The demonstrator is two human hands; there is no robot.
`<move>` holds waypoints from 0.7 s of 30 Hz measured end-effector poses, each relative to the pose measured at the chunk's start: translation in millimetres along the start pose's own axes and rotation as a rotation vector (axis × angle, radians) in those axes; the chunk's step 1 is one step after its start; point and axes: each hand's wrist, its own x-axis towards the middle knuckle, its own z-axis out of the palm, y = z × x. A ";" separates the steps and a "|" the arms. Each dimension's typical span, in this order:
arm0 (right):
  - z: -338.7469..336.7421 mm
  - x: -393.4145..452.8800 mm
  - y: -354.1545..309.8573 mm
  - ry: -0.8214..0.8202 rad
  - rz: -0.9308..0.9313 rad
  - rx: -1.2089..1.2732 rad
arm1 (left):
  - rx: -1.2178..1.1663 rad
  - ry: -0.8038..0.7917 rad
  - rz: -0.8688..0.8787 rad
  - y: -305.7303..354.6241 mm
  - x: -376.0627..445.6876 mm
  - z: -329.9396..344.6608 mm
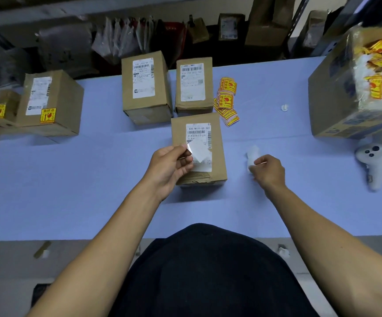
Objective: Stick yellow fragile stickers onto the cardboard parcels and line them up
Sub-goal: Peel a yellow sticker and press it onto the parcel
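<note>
Peeled sticker held over the nearest cardboard parcel on the blue tabletop point(71, 179).

The left hand point(170, 167) pinches a sticker point(199, 149) that shows only its white side, so its print is hidden; it hangs over the nearest parcel point(199, 148), partly covering that box's white shipping label. The right hand point(268, 171), just right of that parcel, curls round crumpled white backing paper point(252, 156), blurred. Behind stand 2 unstickered parcels point(146, 88), side by side. At far left 2 stickered parcels point(48, 101) carry yellow fragile stickers near their front corners; the leftmost is cut off. Loose yellow stickers point(226, 99) lie beside the back pair.
</note>
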 end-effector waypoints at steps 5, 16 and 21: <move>-2.3 -8.4 9.6 -0.018 -0.182 -0.212 | -0.018 0.021 -0.014 -3.4 1.4 3.0; 20.9 -82.0 -61.1 0.317 -1.386 -0.340 | -0.366 -0.009 -0.213 -6.0 2.0 13.2; 29.1 -90.2 -65.8 0.122 -1.007 -0.027 | -0.499 -0.050 -0.258 -2.7 -6.5 8.4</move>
